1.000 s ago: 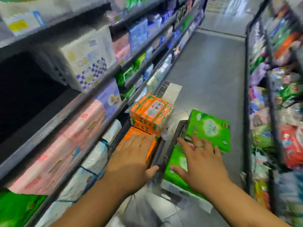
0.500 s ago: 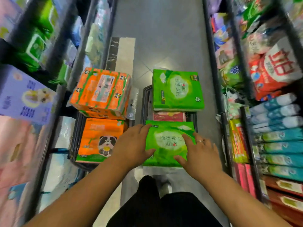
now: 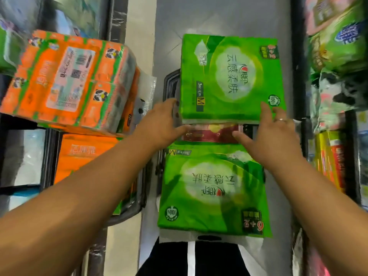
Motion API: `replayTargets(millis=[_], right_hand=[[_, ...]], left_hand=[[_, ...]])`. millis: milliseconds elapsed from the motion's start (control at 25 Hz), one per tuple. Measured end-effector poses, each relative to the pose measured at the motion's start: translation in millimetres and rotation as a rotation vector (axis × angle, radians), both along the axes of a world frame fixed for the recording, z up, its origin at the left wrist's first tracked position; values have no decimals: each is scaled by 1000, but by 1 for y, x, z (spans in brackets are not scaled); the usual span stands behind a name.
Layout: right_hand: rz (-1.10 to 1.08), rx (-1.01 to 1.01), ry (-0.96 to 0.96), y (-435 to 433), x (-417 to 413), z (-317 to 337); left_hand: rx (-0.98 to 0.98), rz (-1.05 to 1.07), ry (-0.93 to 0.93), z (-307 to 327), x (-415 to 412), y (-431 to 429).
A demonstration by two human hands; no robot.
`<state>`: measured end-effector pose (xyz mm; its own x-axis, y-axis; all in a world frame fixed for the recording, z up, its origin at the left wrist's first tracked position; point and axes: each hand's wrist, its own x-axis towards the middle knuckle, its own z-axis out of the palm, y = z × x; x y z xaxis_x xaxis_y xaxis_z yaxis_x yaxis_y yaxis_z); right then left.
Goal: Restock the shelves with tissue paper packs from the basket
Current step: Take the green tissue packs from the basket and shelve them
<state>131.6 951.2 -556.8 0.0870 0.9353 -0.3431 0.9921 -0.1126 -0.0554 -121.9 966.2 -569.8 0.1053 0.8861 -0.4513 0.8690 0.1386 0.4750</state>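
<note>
Head view, looking straight down.

We log two green tissue packs on the basket [image 3: 169, 84]. The far green pack [image 3: 229, 76] lies flat on top and the near green pack [image 3: 213, 192] is closer to the body. A red pack [image 3: 211, 134] shows in the gap between them.

The left hand [image 3: 161, 121] is at the far green pack's near left corner. Its fingers are extended and touch the left edge, and its thumb points toward the red pack.

The right hand [image 3: 267, 134] is at the near right corner. Its fingers are spread and laid on the pack's top, with the thumb stretched over the red pack.

We see neither hand closed round anything.

Orange packs [image 3: 67, 80] lie to the left, apart from both hands.
</note>
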Motion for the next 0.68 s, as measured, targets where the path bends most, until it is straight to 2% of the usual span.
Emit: replayTargets(millis=[160, 320, 520, 680], right_hand=[[-41, 39, 33, 57, 28, -52], [-146, -25, 162, 112, 46, -76], [-231, -73, 285, 157, 52, -91], [-384, -131, 399, 161, 57, -103]], left_hand=[[-24, 183, -4, -47, 11, 32], [-62, 389, -156, -74, 22, 70], [-29, 471, -287, -90, 40, 106], [-39, 565, -378, -102, 51, 111]])
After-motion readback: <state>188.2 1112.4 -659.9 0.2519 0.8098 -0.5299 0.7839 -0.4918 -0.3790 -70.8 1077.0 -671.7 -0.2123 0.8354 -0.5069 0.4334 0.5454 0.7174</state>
